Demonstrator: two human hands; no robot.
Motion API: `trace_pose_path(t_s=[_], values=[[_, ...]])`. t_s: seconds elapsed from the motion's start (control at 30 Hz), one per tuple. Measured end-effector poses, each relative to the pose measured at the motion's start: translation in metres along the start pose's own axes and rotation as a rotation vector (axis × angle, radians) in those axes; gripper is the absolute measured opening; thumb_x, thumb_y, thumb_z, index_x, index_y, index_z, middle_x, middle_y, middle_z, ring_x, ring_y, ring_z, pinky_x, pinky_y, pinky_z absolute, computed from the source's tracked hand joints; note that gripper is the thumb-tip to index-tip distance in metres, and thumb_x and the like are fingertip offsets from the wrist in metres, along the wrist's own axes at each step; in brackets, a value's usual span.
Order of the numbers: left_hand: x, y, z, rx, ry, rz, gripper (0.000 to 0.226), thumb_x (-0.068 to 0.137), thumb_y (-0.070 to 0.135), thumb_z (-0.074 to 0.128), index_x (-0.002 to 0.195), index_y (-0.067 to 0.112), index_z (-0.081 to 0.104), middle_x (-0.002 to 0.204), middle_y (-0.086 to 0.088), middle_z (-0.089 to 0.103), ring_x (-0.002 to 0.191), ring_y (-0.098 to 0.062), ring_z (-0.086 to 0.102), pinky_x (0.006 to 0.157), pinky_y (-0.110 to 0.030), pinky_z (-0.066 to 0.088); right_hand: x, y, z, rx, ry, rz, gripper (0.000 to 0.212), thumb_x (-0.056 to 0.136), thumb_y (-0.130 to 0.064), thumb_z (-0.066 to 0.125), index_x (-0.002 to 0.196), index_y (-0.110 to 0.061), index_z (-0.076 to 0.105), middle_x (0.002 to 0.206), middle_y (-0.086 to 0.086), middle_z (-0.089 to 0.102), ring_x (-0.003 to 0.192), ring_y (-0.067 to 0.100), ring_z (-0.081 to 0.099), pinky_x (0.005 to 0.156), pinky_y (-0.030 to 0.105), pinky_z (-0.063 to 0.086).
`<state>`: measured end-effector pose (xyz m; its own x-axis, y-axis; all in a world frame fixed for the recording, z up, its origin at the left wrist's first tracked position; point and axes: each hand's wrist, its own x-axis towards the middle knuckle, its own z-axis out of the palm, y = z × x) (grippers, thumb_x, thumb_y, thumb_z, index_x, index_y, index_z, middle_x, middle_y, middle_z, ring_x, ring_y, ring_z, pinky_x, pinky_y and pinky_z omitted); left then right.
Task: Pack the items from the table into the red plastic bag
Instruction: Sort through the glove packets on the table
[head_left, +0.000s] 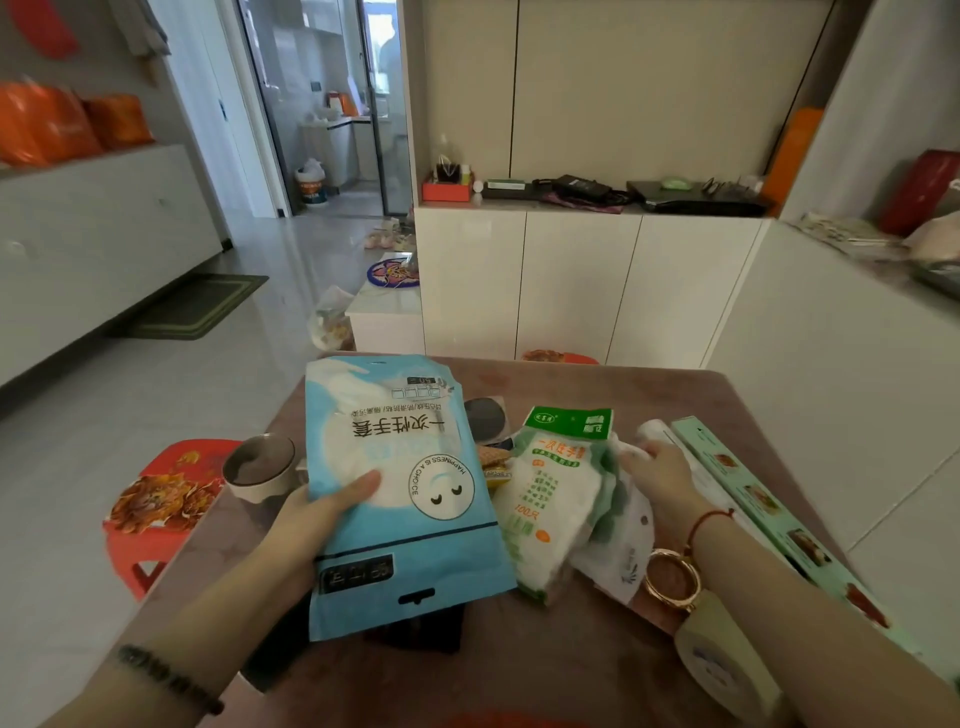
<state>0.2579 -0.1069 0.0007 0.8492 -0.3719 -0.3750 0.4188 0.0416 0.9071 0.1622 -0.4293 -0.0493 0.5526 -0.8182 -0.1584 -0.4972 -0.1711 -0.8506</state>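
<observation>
In the head view, the left hand (311, 525) is gripping a flat, glossy blue pouch (400, 493), thumb pressing its printed face and fingers hidden behind, lifting it above the matte brownish table (597, 384). The right hand (665, 483) is resting on crinkly white plastic bags (618, 525), fingers closing loosely on a fold. Just beside them a soft green-and-white packet (556, 493) is lying, marked 100. A long rectangular green carton (769, 514) is lying along the table's right edge, and a round roll of tape (727, 665) is sitting near the right forearm. A shiny metal bowl (260, 465) is standing left of the pouch; whether it is holding anything is unclear. A sliver of red at the bottom edge could be the red plastic bag, but that cannot be told.
</observation>
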Motion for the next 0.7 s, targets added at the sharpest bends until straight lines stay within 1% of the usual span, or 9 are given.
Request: trace_pose_path(t_s=[0.1,0.23,0.3,0.37,0.47,0.53,0.57,0.63,0.7], values=[[-0.007,0.002,0.003,0.011,-0.001,0.002,0.015,0.077,0.013,0.068,0.091,0.011,0.065,0.097,-0.018,0.073,0.075,-0.029,0.072,0.067,-0.042,0.060,-0.009,-0.017,-0.017,0.042,0.008,-0.010,0.015,0.088,-0.013,0.049,0.091,0.000,0.056,0.094,0.020,0.060,0.081,0.025,0.053,0.057,0.027,0.040],[-0.019,0.008,0.008,0.007,-0.036,0.006,0.017,0.079,0.014,0.067,0.095,0.011,0.065,0.102,-0.020,0.071,0.089,-0.033,0.069,0.074,-0.042,0.058,-0.039,-0.052,-0.056,0.072,0.143,-0.072,0.024,0.092,-0.012,0.045,0.112,0.000,0.053,0.103,0.017,0.057,0.081,0.023,0.051,0.061,0.028,0.043],[-0.027,0.012,0.014,-0.004,-0.058,0.014,0.018,0.080,0.013,0.067,0.098,0.010,0.065,0.095,-0.017,0.074,0.081,-0.029,0.072,0.066,-0.040,0.060,-0.064,-0.073,-0.076,0.145,0.240,-0.159,0.021,0.093,-0.015,0.044,0.109,-0.004,0.053,0.102,0.014,0.056,0.079,0.021,0.049,0.064,0.030,0.045],[-0.036,0.016,0.022,-0.026,-0.091,0.025,0.022,0.081,0.012,0.065,0.102,0.009,0.064,0.082,-0.011,0.076,0.069,-0.025,0.073,0.055,-0.035,0.061,-0.093,-0.092,-0.094,0.302,0.274,-0.233,0.018,0.095,-0.015,0.045,0.107,-0.005,0.052,0.092,0.007,0.054,0.077,0.018,0.050,0.062,0.029,0.046],[-0.053,0.022,0.040,-0.056,-0.157,0.043,0.023,0.084,0.014,0.062,0.107,0.009,0.062,0.077,-0.008,0.077,0.066,-0.022,0.073,0.051,-0.031,0.059,-0.136,-0.116,-0.112,0.778,0.093,-0.227,0.013,0.096,-0.012,0.044,0.093,-0.007,0.055,0.078,0.001,0.059,0.066,0.012,0.059,0.052,0.024,0.051],[-0.064,0.022,0.053,-0.072,-0.182,0.035,0.024,0.084,0.020,0.062,0.106,0.011,0.064,0.083,-0.009,0.076,0.071,-0.023,0.073,0.060,-0.035,0.061,-0.157,-0.125,-0.113,1.030,-0.045,-0.172,0.018,0.097,-0.013,0.044,0.084,-0.011,0.055,0.072,0.000,0.066,0.060,0.010,0.066,0.050,0.022,0.055],[-0.070,0.022,0.060,-0.079,-0.189,0.032,0.024,0.084,0.025,0.061,0.104,0.013,0.064,0.085,-0.009,0.076,0.073,-0.023,0.073,0.064,-0.036,0.061,-0.164,-0.124,-0.107,1.087,-0.077,-0.127,0.017,0.097,-0.013,0.044,0.086,-0.010,0.056,0.072,0.001,0.068,0.060,0.009,0.068,0.052,0.024,0.056],[-0.085,0.022,0.071,-0.104,-0.235,0.013,0.032,0.084,0.038,0.057,0.105,0.015,0.065,0.092,-0.011,0.076,0.080,-0.024,0.073,0.067,-0.037,0.061,-0.176,-0.117,-0.086,1.016,-0.065,-0.049,0.013,0.095,-0.011,0.047,0.099,-0.007,0.058,0.085,0.006,0.068,0.074,0.017,0.068,0.060,0.031,0.056],[-0.100,0.022,0.078,-0.137,-0.291,-0.014,0.033,0.083,0.035,0.056,0.103,0.010,0.066,0.092,-0.012,0.076,0.078,-0.024,0.073,0.060,-0.033,0.061,-0.189,-0.106,-0.062,0.877,0.018,0.002,0.018,0.092,-0.010,0.048,0.107,-0.003,0.057,0.095,0.012,0.065,0.086,0.025,0.064,0.069,0.038,0.054]])
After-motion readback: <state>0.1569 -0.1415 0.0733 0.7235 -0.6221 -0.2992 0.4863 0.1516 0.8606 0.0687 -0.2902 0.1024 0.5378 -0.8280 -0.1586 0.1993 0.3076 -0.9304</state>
